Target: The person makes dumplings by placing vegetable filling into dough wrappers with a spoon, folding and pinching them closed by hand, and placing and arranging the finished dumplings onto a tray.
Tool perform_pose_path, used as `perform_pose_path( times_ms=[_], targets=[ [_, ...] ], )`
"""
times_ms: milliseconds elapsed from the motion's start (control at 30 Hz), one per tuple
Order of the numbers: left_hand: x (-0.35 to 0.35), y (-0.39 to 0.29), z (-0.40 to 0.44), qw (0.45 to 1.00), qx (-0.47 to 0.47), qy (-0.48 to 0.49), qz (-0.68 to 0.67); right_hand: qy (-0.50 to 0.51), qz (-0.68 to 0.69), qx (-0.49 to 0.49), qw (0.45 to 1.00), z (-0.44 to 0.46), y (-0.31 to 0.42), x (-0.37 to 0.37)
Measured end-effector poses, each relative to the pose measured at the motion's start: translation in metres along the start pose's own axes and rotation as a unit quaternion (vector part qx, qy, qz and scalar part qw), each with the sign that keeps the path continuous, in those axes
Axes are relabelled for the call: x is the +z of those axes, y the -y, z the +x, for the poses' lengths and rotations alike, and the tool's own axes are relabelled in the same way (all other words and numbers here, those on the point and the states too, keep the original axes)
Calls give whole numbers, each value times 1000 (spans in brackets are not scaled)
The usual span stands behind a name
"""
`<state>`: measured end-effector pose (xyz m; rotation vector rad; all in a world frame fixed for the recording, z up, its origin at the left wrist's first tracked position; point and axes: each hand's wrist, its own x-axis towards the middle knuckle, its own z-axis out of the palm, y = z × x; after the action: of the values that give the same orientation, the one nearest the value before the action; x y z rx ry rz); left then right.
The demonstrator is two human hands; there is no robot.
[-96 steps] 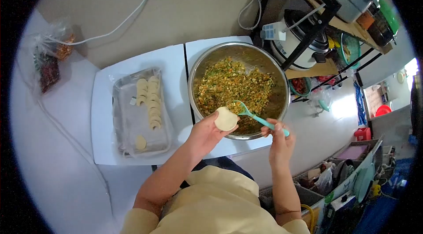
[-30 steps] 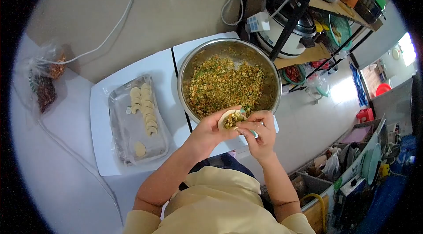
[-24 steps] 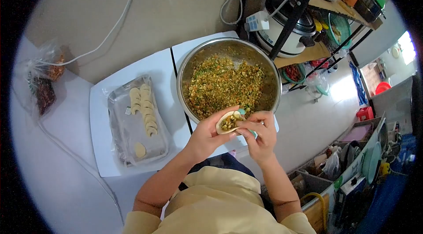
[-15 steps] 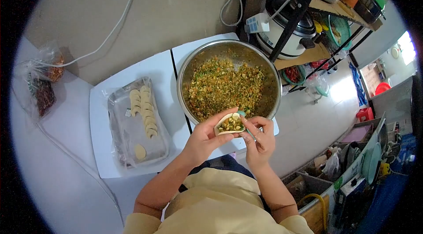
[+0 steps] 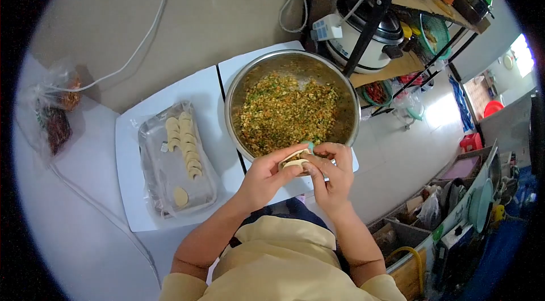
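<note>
Just over the near rim of a large steel bowl (image 5: 228, 107), both hands are closed around one dumpling (image 5: 294, 162). Its pale wrapper is folded partway, and chopped filling shows in the gap. My left hand (image 5: 264, 177) cups its left side, with thumb and fingers along the edges. My right hand (image 5: 334, 180) pinches the right end. A small teal piece of some utensil (image 5: 308, 145) shows by the right fingers; the rest of it is hidden. Chopped vegetable filling (image 5: 286, 111) fills much of the bowl.
Left of the bowl, a plastic-lined metal tray (image 5: 162, 173) holds rows of folded dumplings (image 5: 186, 136) and one flat wrapper (image 5: 180, 196). A rice cooker (image 5: 363, 45) stands on a shelf at the upper right. A white cable (image 5: 149, 34) hangs along the wall.
The wrapper has gone from lying wide open to folded partway over its filling. My right fingers have moved in onto its edge, and less of the teal utensil shows.
</note>
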<state>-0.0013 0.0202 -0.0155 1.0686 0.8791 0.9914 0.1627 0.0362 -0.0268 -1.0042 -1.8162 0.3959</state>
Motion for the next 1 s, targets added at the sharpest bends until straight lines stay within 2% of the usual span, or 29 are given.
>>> perform_pose_path(
  times_ms=[67, 133, 467, 633, 833, 1000],
  targets=[
    [1, 1, 1, 1000, 7, -6, -6, -5, 7, 11, 1000, 0, -1, 1],
    [3, -3, 1, 1000, 10, 1, 28, -48, 77, 50, 995, -2, -4, 5],
    [10, -4, 2, 999, 9, -26, 41, -46, 69, 37, 996, 1, -10, 1],
    [11, -2, 4, 999, 1, -34, 27, -86, 91, 15, 992, 3, -15, 3],
    [14, -8, 8, 998, 13, -55, 31, -22, 108, -25, 994, 9, -25, 0],
    [13, -5, 13, 997, 14, -72, 16, -7, 143, -14, 990, 13, -30, 3]
  ],
)
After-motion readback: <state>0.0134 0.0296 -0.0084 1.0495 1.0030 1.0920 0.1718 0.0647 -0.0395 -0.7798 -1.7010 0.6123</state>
